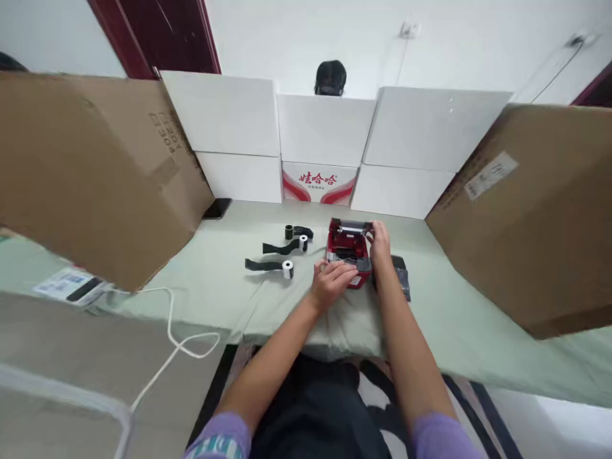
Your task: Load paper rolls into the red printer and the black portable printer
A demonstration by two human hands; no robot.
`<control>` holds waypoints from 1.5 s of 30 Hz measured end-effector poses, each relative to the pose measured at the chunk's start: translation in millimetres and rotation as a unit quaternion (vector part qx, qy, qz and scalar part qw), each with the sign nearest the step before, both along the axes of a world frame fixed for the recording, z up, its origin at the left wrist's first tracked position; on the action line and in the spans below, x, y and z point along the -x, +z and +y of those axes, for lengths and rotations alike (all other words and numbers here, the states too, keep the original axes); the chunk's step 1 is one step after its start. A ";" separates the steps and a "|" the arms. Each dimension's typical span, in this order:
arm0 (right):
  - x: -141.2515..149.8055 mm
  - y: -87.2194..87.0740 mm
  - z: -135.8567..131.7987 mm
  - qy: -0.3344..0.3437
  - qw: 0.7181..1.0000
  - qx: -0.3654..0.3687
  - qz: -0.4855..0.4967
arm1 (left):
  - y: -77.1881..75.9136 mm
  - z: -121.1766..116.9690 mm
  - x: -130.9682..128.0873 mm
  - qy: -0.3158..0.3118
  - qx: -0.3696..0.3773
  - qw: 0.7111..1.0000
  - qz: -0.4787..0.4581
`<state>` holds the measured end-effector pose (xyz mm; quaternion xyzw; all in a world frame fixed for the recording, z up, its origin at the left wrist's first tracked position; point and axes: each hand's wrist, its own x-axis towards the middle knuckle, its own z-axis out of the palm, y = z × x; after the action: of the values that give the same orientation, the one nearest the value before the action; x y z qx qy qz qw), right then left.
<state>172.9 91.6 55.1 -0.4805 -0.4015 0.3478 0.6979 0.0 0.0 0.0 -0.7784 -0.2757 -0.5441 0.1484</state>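
Note:
A small red printer [348,245] stands on the cloth-covered table with its lid [352,227] raised, showing a dark inside and a silvery roller. My left hand [331,282] lies over the printer's front left edge, its fingers close together and bent onto the casing. At the right edge of the lid, my right hand [379,242] grips with thumb and fingers. To the left are two white rolls [287,269] [303,243] with black strips trailing left, and a dark roll [289,232] with a black strip beside it. The tips of my left fingers hide part of the printer's opening.
A dark flat packet [401,278] lies right of the printer, partly behind my right forearm. Cardboard panels [95,166] [540,223] flank the table, and white boxes [239,175] line the back. A phone [217,208] lies back left. A white cable [171,312] hangs off the front edge.

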 end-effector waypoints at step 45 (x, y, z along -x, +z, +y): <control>20.3 -16.3 -69.6 -0.023 0.997 -0.018 -0.074 | 2.0 19.0 13.0 -0.129 0.475 0.849 -0.194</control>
<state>152.6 22.1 38.9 -0.5013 -0.4468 0.2879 0.6828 -13.0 19.0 2.0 -0.6611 -0.4207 -0.5010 -0.3674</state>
